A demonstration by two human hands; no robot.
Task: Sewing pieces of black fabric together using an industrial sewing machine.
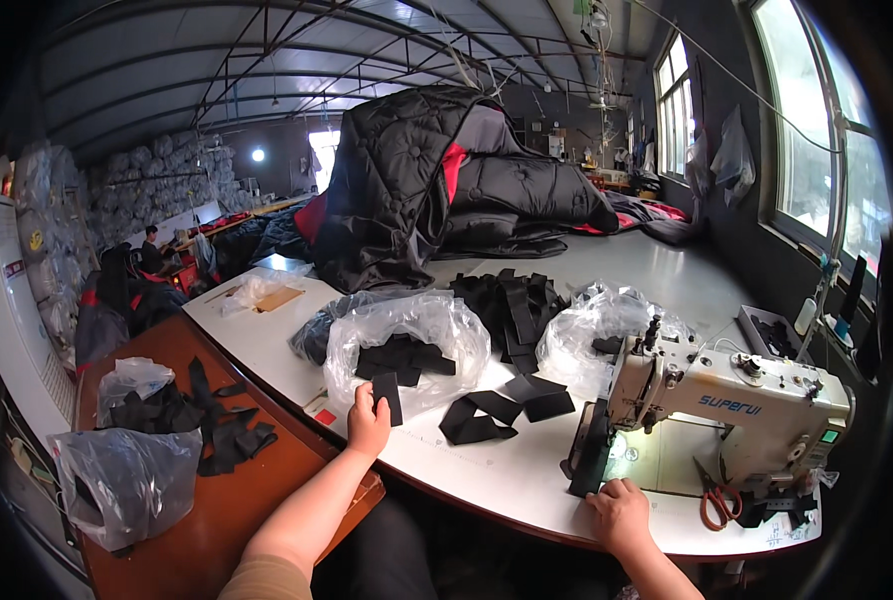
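Observation:
My left hand (369, 424) is closed round a short piece of black webbing (388, 399), raised beside an open clear plastic bag (471, 345) of black strips. At the right, a black strap (591, 452) lies along the near left side of the white sewing machine (726, 400), by its lit needle area. The fingers of my right hand (622, 514) are pinched at the strap's near end, on the table edge. Cut black webbing pieces (478, 416) rest on the white table (446, 465) between my hands.
Red-handled scissors (718, 508) lie by the machine base. Another clear bag (576, 340) and a heap of black strips (511, 310) stand behind. A brown side table (216, 530) holds more bagged strips. Black quilted fabric (396, 170) is piled at the back; a person (151, 252) sits far left.

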